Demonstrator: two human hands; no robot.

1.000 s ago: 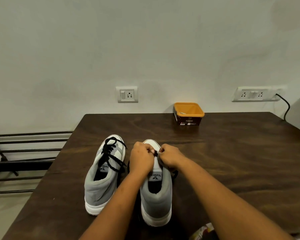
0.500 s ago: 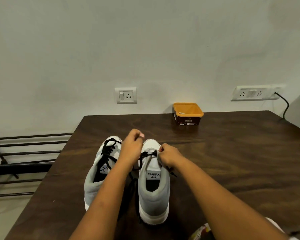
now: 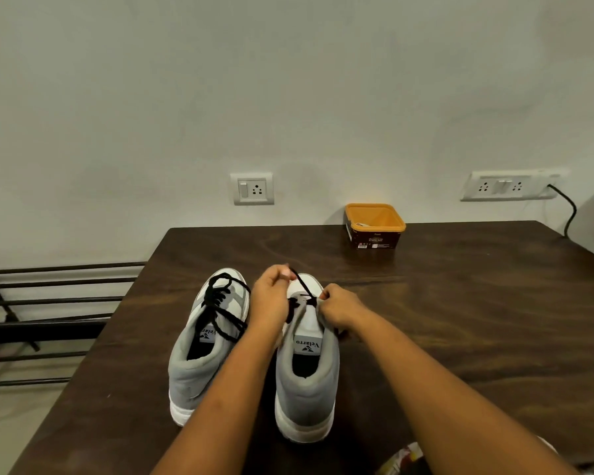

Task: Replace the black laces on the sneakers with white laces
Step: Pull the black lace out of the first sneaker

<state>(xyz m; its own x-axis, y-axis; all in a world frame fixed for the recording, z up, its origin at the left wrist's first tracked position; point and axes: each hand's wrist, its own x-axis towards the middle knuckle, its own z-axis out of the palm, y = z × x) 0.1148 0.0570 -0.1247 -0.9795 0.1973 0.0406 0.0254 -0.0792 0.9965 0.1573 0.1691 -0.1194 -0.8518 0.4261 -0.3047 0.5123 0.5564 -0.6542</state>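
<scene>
Two grey and white sneakers stand side by side on the dark wooden table [image 3: 460,320], toes pointing away from me. The left sneaker [image 3: 206,341] keeps its black lace [image 3: 220,303] threaded and loosely tied. Over the right sneaker [image 3: 307,368], my left hand [image 3: 271,296] pinches a strand of its black lace [image 3: 302,286] and holds it taut, up and away from the eyelets. My right hand [image 3: 338,308] grips the shoe's upper at the right eyelet row. White laces are not clearly visible; something pale lies in the orange tub.
An orange plastic tub [image 3: 374,226] with a dark label stands at the table's far edge by the wall. Black metal rails [image 3: 48,303] run left of the table. Two wall sockets and a black cable [image 3: 570,210] are behind. A colourful item [image 3: 398,461] pokes in at the bottom edge.
My left hand has lifted off the shoe's tongue and drawn a strand of black lace up and forward, out of the right sneaker. The right hand stayed at the eyelets.
</scene>
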